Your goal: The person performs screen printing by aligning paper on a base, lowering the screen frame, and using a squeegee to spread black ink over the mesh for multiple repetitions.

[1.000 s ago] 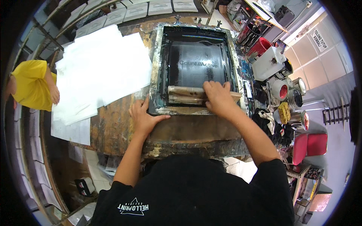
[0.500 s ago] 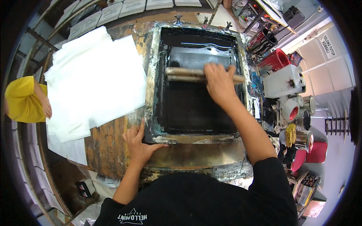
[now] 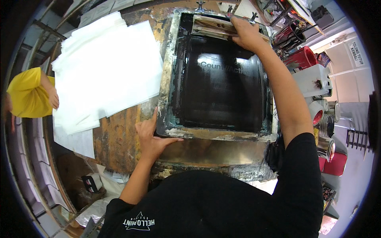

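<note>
A screen printing frame (image 3: 222, 134) with a dark, wet-looking mesh (image 3: 226, 95) lies on the stained worktable. My right hand (image 3: 249, 33) grips a wooden squeegee (image 3: 214, 27) at the far end of the mesh, fingers over its right part. The squeegee's lower edge is hidden. My left hand (image 3: 151, 137) rests at the frame's near left corner, thumb stretched along the near rail and forefinger up the left side. Faint lettering shows in the mesh below the squeegee.
White paper sheets (image 3: 107, 71) lie in a loose stack left of the frame. A person in a yellow shirt (image 3: 31, 91) stands beyond them, a hand at their edge. Clamps (image 3: 200, 5) stand behind the frame. On the right are a red bucket (image 3: 303, 57), a white jug (image 3: 311, 81) and several cans.
My right hand has pushed the squeegee from the mesh's upper middle to its far end. The left hand stays at the corner. The whole view has shifted slightly.
</note>
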Available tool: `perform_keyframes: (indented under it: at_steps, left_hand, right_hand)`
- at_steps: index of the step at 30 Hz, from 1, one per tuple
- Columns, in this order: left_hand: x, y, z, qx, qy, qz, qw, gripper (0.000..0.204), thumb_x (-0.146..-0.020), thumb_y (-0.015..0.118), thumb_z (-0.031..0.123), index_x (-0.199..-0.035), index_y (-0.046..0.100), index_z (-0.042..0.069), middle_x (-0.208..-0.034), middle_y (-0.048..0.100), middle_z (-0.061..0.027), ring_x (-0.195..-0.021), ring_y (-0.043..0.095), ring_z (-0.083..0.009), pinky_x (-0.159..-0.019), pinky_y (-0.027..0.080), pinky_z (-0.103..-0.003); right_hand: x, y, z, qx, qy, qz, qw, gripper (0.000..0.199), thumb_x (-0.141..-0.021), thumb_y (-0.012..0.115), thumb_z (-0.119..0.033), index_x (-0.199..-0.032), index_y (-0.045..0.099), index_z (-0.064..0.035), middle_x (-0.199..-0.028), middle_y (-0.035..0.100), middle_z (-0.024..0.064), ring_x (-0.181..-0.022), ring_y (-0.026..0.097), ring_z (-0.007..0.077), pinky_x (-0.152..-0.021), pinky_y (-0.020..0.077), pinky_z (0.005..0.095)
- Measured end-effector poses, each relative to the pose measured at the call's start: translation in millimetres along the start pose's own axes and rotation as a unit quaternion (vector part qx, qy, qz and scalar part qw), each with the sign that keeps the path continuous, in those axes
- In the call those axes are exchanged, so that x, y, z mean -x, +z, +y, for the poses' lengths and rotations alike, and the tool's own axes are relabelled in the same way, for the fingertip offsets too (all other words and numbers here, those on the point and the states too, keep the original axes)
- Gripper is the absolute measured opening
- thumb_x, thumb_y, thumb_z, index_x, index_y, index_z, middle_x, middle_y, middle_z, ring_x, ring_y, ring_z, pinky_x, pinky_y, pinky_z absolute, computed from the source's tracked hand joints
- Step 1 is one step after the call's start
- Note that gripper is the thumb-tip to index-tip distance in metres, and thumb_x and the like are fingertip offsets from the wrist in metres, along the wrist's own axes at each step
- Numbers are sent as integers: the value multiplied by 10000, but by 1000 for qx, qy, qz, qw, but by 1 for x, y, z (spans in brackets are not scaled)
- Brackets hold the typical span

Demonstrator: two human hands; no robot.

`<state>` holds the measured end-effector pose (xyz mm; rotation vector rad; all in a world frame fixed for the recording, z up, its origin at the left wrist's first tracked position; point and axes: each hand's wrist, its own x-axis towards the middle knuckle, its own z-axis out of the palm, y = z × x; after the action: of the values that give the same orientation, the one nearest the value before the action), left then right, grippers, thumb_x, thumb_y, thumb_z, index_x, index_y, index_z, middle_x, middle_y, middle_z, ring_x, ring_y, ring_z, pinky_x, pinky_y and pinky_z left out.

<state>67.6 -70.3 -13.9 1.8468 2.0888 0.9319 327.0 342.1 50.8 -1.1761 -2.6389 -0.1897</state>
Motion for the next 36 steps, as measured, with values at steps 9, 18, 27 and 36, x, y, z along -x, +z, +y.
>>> perform_keyframes:
  at_steps: [9,18,27,36]
  left_hand:
    - [2,1,6,30,50,79,995,1240,-577,969,605,-1566,516,10,-987,728,-79,-867,596,-269,-934,402,-410]
    - [-31,-33,65,392,7,133,910,1011,-774,986,225,-1551,434,-111,-1292,696,-190,-1170,686,-246,-1038,543,-362]
    - [-145,-39,75,408,145,267,861,829,-1005,785,295,-1607,354,-78,-928,661,-35,-796,585,-85,-708,481,-228]
    - [-232,67,-17,143,91,117,979,324,-1035,710,308,-1185,801,36,-806,694,-99,-733,651,-230,-701,521,-359]
  right_hand:
    - [161,-105,-117,-52,-18,-71,996,555,-785,778,-108,-1277,526,-68,-1241,624,154,-1218,595,373,-998,433,542]
    - [215,-175,-179,4,26,46,999,445,-805,800,-207,-1170,573,-94,-1073,576,104,-1092,576,318,-960,379,509]
    - [106,-246,-135,21,40,214,976,573,-1079,469,-545,-786,607,-73,-730,620,105,-703,604,243,-815,514,419]
    - [63,-289,-161,49,195,117,973,753,-1083,406,-663,-652,569,-67,-573,506,31,-518,432,169,-498,389,332]
